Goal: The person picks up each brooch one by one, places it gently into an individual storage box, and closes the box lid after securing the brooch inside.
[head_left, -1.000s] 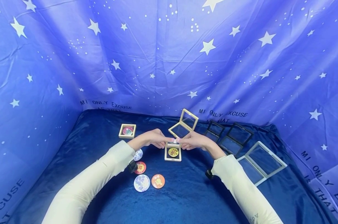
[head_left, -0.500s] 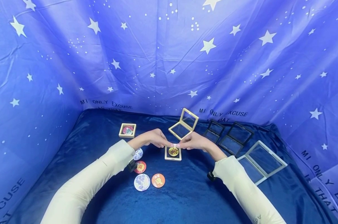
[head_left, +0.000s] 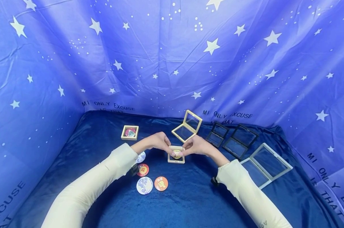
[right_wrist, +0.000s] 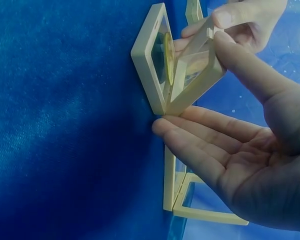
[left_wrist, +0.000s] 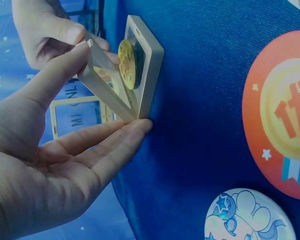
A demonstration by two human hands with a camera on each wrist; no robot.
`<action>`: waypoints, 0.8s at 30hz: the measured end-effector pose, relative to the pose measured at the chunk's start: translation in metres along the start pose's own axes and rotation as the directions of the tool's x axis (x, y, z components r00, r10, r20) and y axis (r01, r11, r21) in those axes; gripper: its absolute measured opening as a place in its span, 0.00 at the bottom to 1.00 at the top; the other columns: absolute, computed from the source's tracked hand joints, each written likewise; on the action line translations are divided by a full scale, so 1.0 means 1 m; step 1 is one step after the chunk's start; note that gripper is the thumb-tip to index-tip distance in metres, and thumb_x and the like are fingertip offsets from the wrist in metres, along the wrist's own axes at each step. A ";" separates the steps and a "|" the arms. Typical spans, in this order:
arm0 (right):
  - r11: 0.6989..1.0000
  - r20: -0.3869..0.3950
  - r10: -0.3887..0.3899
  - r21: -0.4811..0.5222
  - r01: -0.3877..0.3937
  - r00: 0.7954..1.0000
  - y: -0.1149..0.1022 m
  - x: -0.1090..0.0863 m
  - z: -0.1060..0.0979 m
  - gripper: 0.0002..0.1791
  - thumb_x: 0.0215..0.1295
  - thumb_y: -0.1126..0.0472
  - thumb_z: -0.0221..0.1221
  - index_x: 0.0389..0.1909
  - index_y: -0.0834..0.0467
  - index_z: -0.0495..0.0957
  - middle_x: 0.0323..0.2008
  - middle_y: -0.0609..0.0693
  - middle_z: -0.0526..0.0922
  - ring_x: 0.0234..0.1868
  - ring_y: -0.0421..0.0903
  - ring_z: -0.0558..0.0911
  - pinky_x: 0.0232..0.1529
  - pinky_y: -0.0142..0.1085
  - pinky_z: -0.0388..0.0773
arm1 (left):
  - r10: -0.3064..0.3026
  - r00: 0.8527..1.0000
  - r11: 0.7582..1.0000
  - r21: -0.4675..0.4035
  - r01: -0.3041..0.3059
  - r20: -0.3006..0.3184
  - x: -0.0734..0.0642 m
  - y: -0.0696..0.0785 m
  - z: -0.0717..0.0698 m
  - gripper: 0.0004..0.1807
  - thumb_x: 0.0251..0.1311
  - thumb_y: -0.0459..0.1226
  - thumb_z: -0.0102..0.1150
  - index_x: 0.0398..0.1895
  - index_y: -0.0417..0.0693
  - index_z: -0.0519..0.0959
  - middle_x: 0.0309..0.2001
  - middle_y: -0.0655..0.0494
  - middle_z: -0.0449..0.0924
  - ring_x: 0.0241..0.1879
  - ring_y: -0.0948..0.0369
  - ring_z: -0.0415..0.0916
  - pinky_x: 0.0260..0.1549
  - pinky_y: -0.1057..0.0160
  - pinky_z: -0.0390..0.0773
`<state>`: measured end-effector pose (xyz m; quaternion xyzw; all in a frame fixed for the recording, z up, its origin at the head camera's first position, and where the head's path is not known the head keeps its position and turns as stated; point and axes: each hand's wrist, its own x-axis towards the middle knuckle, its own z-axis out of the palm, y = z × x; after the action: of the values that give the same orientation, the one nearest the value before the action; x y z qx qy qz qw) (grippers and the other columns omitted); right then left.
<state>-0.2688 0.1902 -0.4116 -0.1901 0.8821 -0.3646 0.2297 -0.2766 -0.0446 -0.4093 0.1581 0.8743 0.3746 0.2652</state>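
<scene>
A small cream hinged display frame (head_left: 172, 161) lies on the cloth in front of me, its lid (left_wrist: 103, 93) partly lowered. Inside sits a round yellow badge (left_wrist: 127, 64), tilted between the two clear films. My left hand (head_left: 157, 141) grips the lid at one side, thumb on its free edge and fingertips down at the hinge. From the other side my right hand (head_left: 199, 146) holds it the same way, thumb on the edge, fingers (right_wrist: 172, 131) by the hinge. In the head view the thumbs and lid partly hide the badge.
Behind stands another cream frame (head_left: 195, 130), unfolded. Two black frames (head_left: 231, 151) and a white frame (head_left: 264, 184) stand open at right. A closed frame (head_left: 126, 138) with a badge is at back left. Loose badges, including an orange one (head_left: 161, 183), lie nearer, at left.
Both hands have come toward me and down, tipping the frame's lid from upright over the yellow badge. The other frames and loose badges have stayed put.
</scene>
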 end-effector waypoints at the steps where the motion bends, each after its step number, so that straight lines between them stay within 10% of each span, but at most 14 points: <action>1: 1.000 -0.006 0.009 -0.015 -0.009 1.000 0.000 0.000 0.000 0.16 0.57 0.55 0.75 0.38 0.63 0.87 0.33 0.50 0.89 0.32 0.39 0.81 0.38 0.34 0.78 | 0.004 1.000 1.000 0.014 -0.004 -0.010 0.000 0.000 0.001 0.31 0.45 0.45 0.82 0.50 0.34 0.85 0.55 0.45 0.86 0.59 0.52 0.81 0.59 0.54 0.79; 10: 0.995 -0.038 0.049 -0.088 -0.052 0.998 -0.005 -0.002 0.005 0.15 0.54 0.54 0.76 0.34 0.61 0.86 0.31 0.46 0.87 0.32 0.38 0.80 0.38 0.36 0.79 | 0.014 0.997 0.993 0.122 -0.005 -0.072 -0.001 0.003 0.006 0.28 0.41 0.47 0.84 0.42 0.37 0.88 0.50 0.48 0.88 0.52 0.57 0.83 0.54 0.58 0.82; 17: 0.990 -0.089 0.086 -0.105 -0.095 0.992 -0.008 -0.004 0.011 0.23 0.51 0.53 0.78 0.44 0.61 0.87 0.47 0.54 0.90 0.51 0.51 0.87 0.54 0.48 0.83 | 0.027 0.995 0.984 0.176 -0.010 -0.094 -0.002 0.003 0.010 0.33 0.40 0.46 0.84 0.50 0.37 0.86 0.34 0.56 0.89 0.39 0.62 0.83 0.46 0.63 0.83; 24: 0.987 -0.123 0.041 -0.150 -0.059 0.992 -0.006 -0.004 0.015 0.21 0.49 0.53 0.79 0.40 0.61 0.88 0.39 0.51 0.91 0.42 0.44 0.87 0.46 0.42 0.83 | 0.062 0.991 0.976 0.214 -0.036 -0.117 -0.003 0.002 0.013 0.34 0.40 0.47 0.84 0.49 0.37 0.86 0.35 0.55 0.90 0.37 0.64 0.84 0.41 0.65 0.83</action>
<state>-0.2567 0.1798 -0.4153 -0.1629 0.9243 -0.3004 0.1701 -0.2662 -0.0374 -0.4147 0.1835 0.9196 0.2952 0.1831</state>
